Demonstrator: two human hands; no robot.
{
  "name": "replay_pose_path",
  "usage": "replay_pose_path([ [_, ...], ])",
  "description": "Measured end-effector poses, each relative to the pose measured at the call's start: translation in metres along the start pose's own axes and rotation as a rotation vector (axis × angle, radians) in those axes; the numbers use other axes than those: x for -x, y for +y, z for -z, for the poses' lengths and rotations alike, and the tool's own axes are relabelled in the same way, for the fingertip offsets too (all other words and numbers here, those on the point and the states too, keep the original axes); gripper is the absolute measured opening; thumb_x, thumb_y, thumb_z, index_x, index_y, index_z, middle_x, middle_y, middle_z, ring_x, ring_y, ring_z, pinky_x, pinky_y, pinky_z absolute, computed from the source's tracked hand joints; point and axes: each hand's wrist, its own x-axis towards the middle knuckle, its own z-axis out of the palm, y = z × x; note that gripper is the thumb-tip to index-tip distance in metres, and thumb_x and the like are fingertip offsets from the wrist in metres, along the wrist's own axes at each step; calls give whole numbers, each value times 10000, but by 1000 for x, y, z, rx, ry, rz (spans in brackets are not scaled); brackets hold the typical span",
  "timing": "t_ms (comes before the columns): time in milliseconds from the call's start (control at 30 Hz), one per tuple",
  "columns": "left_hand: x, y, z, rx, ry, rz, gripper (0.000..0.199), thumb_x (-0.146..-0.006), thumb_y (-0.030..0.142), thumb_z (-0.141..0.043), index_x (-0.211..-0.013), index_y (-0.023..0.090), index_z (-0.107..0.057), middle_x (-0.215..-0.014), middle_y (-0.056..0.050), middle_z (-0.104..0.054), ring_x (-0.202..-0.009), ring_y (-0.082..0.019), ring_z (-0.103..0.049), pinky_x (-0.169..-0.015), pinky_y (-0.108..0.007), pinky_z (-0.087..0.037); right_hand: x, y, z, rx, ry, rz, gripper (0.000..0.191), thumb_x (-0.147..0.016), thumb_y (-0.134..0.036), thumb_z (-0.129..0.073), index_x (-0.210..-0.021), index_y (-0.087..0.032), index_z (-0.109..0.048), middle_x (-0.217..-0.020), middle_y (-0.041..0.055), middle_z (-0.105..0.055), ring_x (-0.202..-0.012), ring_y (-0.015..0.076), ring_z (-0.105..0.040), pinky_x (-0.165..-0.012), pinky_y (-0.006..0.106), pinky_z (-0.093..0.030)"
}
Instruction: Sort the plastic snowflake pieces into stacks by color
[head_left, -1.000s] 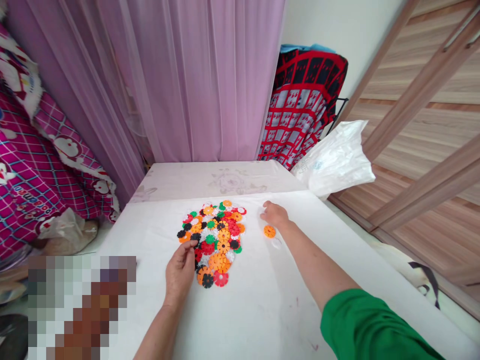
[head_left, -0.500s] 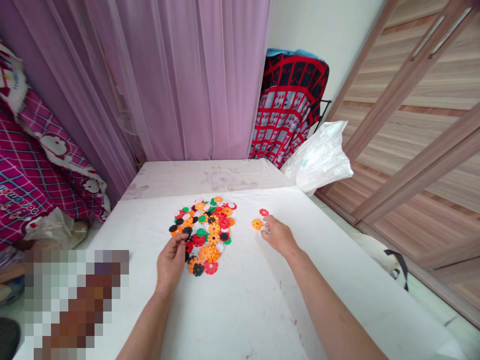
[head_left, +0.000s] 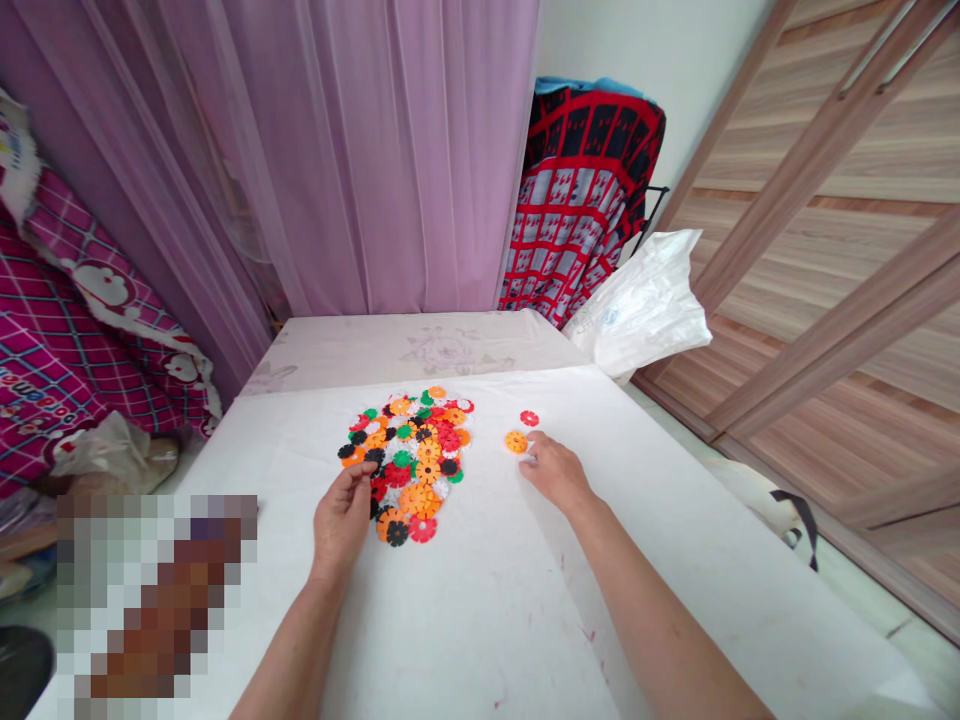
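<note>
A heap of flower-shaped plastic discs in orange, red, black, green and white [head_left: 427, 452] lies on the white-covered table [head_left: 450, 620]. At the heap's left edge is my left hand [head_left: 345, 515], its thumb and fingers pressed together beside a black disc [head_left: 374, 456]. What they pinch, if anything, I cannot make out. Right of the heap, my right hand [head_left: 556, 475] rests low over the cloth with thumb and forefinger apart. Its forefinger is at the edge of an orange disc [head_left: 515, 441]. Just beyond lies a red disc [head_left: 529, 418].
A white plastic bag [head_left: 637, 305] stands at the table's far right corner. Purple curtains [head_left: 390, 160] hang behind the table, and a wooden wardrobe [head_left: 817, 260] is on the right. A checked magenta cloth [head_left: 82, 320] covers something at the left.
The view has shifted slightly. Both hands keep nearly the same places, the left at the heap and the right by the orange disc. The red disc shows a little farther from my right fingers.
</note>
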Motion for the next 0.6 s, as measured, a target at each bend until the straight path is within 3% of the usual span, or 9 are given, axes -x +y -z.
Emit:
replay_pose_path([
  [600,2,3,0,36,-6,-3,345,-755,441,-523,-939,202,-689,-845,-33,-716,-729,-165,-620,-650,-270,-491,0,9,-7,-40,23,33,375,-785,-150,-552,-1158,-178,-577,-1015,58,-681,-910,178,-616,-804,266,-403],
])
